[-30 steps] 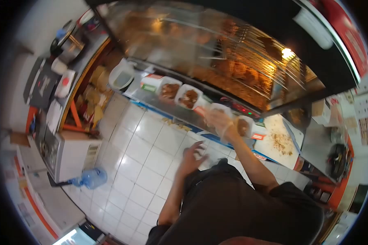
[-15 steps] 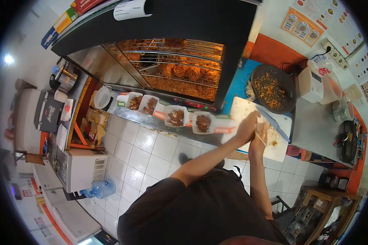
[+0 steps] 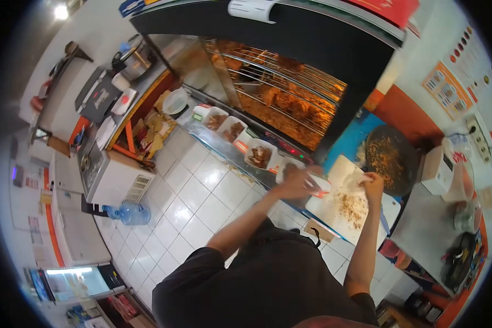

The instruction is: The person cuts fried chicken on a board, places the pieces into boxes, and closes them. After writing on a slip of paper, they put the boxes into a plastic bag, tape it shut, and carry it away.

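Note:
My left hand [image 3: 296, 182] is over the rightmost food box [image 3: 287, 165], its fingers spread and partly blurred. Crumbs lie on the white cutting board [image 3: 341, 214]. At the board's upper right, my right hand [image 3: 373, 185] has its fingers closed on a thin, translucent piece that looks like a plastic glove [image 3: 354, 181]. A blue knife [image 3: 385, 221] lies along the board's right side, partly behind my right forearm. Three more open boxes of brown food pieces stand in a row to the left, among them one box [image 3: 259, 156] beside my left hand.
A lit glass cabinet [image 3: 279, 87] with racks of food stands behind the counter. Beyond the board is a dark round pan [image 3: 389, 158] with crumbs. A white device [image 3: 437, 174] sits at the right. A blue water bottle [image 3: 135, 214] lies on the tiled floor.
My hands have come apart; the left moved left to the last box, and the right rose along the board with the translucent piece. The camera view has turned and shifted.

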Tool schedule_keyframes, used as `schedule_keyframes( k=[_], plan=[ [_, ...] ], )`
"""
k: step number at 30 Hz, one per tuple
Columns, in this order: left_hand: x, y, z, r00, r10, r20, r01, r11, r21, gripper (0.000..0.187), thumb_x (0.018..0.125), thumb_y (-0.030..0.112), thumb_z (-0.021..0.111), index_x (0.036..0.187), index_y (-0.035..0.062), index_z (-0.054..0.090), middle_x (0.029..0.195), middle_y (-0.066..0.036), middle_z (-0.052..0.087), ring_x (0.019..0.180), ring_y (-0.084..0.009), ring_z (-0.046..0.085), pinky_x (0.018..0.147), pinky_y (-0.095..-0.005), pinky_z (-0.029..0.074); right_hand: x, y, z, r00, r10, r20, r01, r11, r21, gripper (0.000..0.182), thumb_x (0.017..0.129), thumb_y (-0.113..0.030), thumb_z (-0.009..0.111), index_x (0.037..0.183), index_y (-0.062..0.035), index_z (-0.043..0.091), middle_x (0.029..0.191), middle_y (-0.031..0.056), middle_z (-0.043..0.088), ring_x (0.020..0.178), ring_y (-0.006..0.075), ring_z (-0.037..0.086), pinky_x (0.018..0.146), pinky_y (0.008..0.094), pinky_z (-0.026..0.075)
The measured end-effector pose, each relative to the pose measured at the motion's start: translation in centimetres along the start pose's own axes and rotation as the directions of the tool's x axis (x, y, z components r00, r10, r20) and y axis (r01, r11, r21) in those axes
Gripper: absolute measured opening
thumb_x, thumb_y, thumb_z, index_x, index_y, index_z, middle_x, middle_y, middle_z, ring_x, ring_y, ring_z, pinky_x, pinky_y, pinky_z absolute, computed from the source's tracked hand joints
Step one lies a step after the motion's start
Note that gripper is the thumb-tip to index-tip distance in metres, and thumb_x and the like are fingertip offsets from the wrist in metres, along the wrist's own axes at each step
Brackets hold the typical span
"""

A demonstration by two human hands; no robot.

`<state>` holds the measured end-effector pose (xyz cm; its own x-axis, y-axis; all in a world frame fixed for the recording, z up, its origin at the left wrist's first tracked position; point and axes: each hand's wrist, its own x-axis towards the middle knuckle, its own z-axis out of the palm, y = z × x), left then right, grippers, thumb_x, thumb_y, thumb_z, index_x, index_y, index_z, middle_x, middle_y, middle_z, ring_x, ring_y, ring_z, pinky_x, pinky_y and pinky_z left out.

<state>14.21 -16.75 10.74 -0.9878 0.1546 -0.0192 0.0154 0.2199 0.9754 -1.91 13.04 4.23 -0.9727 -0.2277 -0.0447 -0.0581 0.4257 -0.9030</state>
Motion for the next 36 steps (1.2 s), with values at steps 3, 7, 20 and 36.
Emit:
schedule_keyframes(
  k=[3,7,20,36],
  plan=[
    [-3.0,0.3,-12.6,0.845,0.129,-0.520,-0.313,0.907,-0.283,0.029,0.083,0.004,0.066,0.111,0.0046,0.059,0.103,-0.006,0.062,0.088,-0.0155,0.063,0.079,-0.0286,0.052,2.4,-8.0,2.6,0.970,-0.210,-0.119,0.237,0.923,0.303,0.060,0.081,-0.003,0.064,0.137,-0.0023,0.046,0.134,0.0178,0.051,0.092,0.0190,0.064,0.074,0.0288,0.052],
    [-4.3,1.7,-32.8,0.199,0.337,-0.920,-0.353,0.901,0.254,0.030,0.097,0.024,0.057,0.111,-0.0018,0.056,0.096,-0.007,0.061,0.086,-0.0152,0.058,0.078,-0.0300,0.048,4.6,-5.9,3.0,0.884,-0.448,-0.138,0.379,0.856,-0.351,0.074,0.087,-0.013,0.067,0.149,-0.0074,0.028,0.148,0.0118,0.034,0.103,0.0161,0.057,0.079,0.0282,0.049],
    [6.7,-0.8,-49.6,-0.074,0.509,-0.857,-0.073,0.855,0.514,0.072,0.101,0.051,0.027,0.151,0.0029,0.012,0.157,-0.023,0.007,0.145,-0.0380,0.006,0.116,-0.0498,0.005,-23.3,-0.7,8.1,0.762,0.589,-0.271,-0.528,0.806,0.267,0.045,0.092,-0.020,0.060,0.134,-0.0082,0.048,0.127,0.0130,0.052,0.098,0.0213,0.062,0.076,0.0358,0.053],
    [5.3,3.1,-27.4,0.361,0.520,-0.774,-0.259,0.854,0.452,0.077,0.099,0.041,0.036,0.151,-0.0007,-0.003,0.156,-0.027,-0.011,0.144,-0.0446,-0.011,0.112,-0.0602,-0.005,-12.6,-11.5,23.0,0.769,0.624,0.139,-0.636,0.768,0.077,0.042,0.094,-0.033,0.057,0.113,0.0040,0.056,0.099,0.0173,0.065,0.081,0.0258,0.069,0.067,0.0353,0.057]
  ],
)
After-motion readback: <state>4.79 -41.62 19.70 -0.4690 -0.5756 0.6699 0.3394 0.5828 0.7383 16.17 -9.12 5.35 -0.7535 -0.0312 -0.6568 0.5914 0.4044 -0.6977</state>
